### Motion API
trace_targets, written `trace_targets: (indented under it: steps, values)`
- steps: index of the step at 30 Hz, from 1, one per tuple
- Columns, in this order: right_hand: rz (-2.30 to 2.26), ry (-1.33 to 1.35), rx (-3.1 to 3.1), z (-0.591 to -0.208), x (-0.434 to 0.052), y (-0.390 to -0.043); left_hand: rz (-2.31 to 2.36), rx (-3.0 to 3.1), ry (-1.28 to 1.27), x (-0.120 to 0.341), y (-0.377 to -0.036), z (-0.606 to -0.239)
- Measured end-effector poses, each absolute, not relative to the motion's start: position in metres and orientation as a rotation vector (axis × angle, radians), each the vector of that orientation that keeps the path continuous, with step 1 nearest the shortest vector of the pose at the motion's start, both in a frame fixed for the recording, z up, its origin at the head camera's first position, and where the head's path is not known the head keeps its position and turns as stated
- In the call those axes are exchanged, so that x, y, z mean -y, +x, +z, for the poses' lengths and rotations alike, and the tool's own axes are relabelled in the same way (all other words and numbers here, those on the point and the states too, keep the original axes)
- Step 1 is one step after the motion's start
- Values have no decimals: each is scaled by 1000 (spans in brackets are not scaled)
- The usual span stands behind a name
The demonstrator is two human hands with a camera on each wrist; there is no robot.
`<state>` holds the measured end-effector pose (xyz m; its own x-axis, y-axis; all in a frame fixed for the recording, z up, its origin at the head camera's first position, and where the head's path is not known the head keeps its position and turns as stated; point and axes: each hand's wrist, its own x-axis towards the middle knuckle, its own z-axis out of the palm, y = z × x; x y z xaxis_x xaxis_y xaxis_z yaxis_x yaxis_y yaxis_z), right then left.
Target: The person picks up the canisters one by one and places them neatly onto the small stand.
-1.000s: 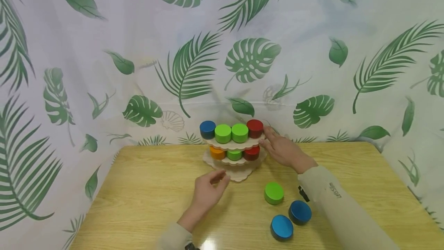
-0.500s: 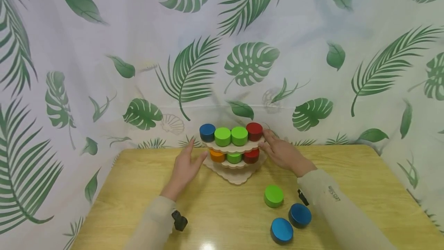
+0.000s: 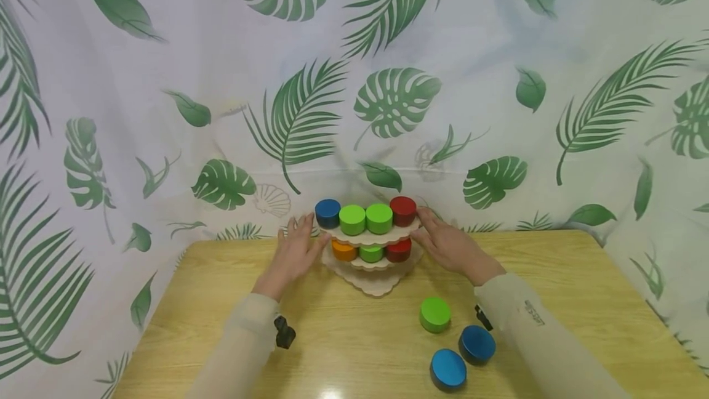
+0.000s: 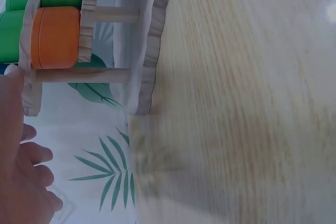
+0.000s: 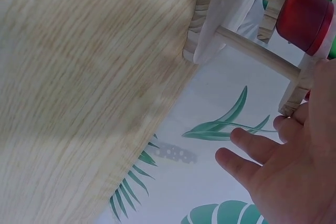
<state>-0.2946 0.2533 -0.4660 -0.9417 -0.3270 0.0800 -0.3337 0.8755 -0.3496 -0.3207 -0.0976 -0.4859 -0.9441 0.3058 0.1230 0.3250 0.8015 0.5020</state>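
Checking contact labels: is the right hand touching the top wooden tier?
Touching. The right wrist view shows the right hand with a fingertip against the edge of the top tier; the head view agrees.

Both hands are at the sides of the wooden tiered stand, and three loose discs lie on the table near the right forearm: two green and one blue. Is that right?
Not quite. The head view shows the loose discs as one green disc and two blue discs. The rest holds: the left hand and right hand are at the sides of the wooden tiered stand.

Tiered stand (image 3: 370,281) at table (image 3: 221,325) rear; loose discs (image 3: 434,314) front right.
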Motion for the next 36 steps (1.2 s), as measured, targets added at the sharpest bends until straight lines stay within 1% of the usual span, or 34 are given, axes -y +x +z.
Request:
trace_targets:
  steps: [6, 16, 26, 32, 36]
  values:
    - [567, 540, 2988, -464, -257, -282, -688, 2977, -568, 95, -323, -481]
    - [636, 522, 3027, -463, -268, -243, -535, 3031, -566, 92, -322, -478]
    - [965, 529, 3025, -475, -282, -214, -542, 3047, -570, 91, -321, -476]
    - [1250, 479, 3064, -483, -293, -205, -543, 3060, -562, 91, -320, -474]
    - [1349, 457, 3093, -490, -298, -203, -533, 3054, -570, 91, -321, -473]
